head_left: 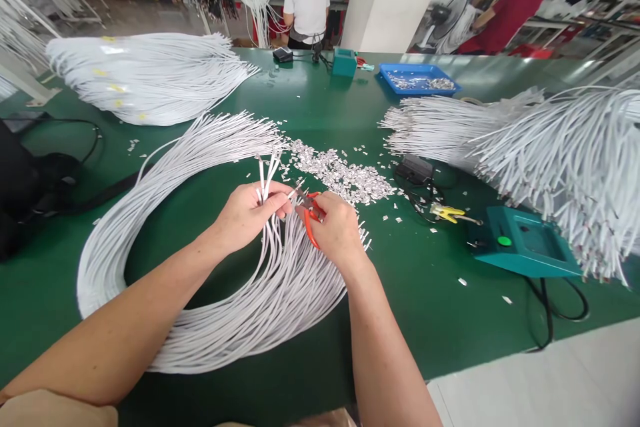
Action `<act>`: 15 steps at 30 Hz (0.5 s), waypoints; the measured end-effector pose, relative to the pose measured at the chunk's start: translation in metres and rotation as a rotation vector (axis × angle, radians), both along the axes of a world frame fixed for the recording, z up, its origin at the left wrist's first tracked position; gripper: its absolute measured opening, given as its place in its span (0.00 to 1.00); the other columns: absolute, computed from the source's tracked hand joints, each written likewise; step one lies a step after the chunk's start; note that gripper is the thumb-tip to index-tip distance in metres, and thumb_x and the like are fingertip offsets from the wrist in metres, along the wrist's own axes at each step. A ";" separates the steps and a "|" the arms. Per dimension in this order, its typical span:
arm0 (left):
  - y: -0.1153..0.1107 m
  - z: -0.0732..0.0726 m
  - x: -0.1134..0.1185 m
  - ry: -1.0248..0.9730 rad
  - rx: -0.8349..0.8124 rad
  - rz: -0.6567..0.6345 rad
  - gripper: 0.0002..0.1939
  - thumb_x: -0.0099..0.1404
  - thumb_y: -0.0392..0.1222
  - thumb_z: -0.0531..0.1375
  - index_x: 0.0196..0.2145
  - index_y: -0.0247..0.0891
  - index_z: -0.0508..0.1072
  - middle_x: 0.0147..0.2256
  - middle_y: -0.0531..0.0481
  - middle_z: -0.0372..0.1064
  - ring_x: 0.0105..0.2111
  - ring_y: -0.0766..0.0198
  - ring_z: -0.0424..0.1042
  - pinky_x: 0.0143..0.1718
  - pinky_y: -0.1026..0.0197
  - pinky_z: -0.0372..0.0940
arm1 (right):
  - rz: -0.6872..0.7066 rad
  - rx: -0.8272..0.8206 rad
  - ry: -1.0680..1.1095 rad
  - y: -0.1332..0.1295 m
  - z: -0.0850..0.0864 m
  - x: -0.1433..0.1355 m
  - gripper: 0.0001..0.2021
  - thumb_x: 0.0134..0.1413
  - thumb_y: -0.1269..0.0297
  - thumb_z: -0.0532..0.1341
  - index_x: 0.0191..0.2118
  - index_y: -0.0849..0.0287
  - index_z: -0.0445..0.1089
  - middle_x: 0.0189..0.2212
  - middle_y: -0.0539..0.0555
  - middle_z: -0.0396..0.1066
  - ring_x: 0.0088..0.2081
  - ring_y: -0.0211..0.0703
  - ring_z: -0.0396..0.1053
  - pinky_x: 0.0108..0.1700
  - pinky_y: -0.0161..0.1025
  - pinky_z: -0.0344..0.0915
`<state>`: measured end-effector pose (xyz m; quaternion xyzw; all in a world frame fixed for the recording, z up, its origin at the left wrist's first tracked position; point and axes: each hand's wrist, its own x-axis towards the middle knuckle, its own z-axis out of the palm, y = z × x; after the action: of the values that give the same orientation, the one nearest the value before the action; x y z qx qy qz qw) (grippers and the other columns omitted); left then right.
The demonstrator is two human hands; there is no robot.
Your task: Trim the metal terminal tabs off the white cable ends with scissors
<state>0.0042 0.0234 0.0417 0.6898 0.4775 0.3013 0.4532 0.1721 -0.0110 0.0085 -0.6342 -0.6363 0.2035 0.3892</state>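
My left hand [255,210] is closed on several white cables [267,177], whose ends stick up past the fingers. One cable end is pinched between thumb and forefinger and points right. Wrapped round the red-orange handles of a pair of cutting pliers [313,230], my right hand [337,227] holds their jaws at that cable end. Whether the jaws touch the cable I cannot tell. Both hands are over a large coiled bundle of white cables [225,340] on the green table [415,320]. Just beyond them lies a heap of small whitish-silver pieces [345,173].
Another cable bundle [145,77] lies at back left, and more cables [565,153] are piled at right. A teal device [530,240] with a green button and a yellow clip [447,213] are at right. A blue tray [420,69] stands behind. Several people work beyond the table.
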 end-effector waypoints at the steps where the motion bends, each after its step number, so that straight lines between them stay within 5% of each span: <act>1: -0.001 0.001 0.000 0.004 -0.008 -0.007 0.11 0.64 0.44 0.55 0.35 0.37 0.76 0.26 0.53 0.72 0.27 0.65 0.69 0.35 0.62 0.63 | 0.013 -0.013 0.148 0.000 0.002 0.000 0.08 0.50 0.64 0.62 0.23 0.58 0.68 0.25 0.50 0.65 0.27 0.37 0.60 0.30 0.37 0.55; 6: -0.004 0.002 0.000 0.032 -0.009 -0.051 0.13 0.65 0.46 0.55 0.37 0.37 0.76 0.27 0.52 0.73 0.27 0.65 0.70 0.35 0.62 0.65 | 0.051 -0.012 0.743 0.000 0.013 -0.001 0.04 0.47 0.62 0.66 0.31 0.54 0.77 0.28 0.48 0.69 0.31 0.37 0.65 0.36 0.37 0.62; 15: -0.005 0.000 0.003 0.009 -0.038 -0.025 0.12 0.61 0.47 0.60 0.37 0.37 0.77 0.29 0.50 0.75 0.30 0.62 0.73 0.36 0.61 0.67 | 0.013 0.007 0.822 -0.002 0.011 -0.012 0.03 0.42 0.66 0.67 0.27 0.57 0.74 0.26 0.47 0.68 0.28 0.35 0.62 0.34 0.37 0.61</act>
<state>0.0068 0.0188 0.0418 0.6882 0.4766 0.2834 0.4679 0.1597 -0.0132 0.0191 -0.4945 -0.4324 0.4402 0.6121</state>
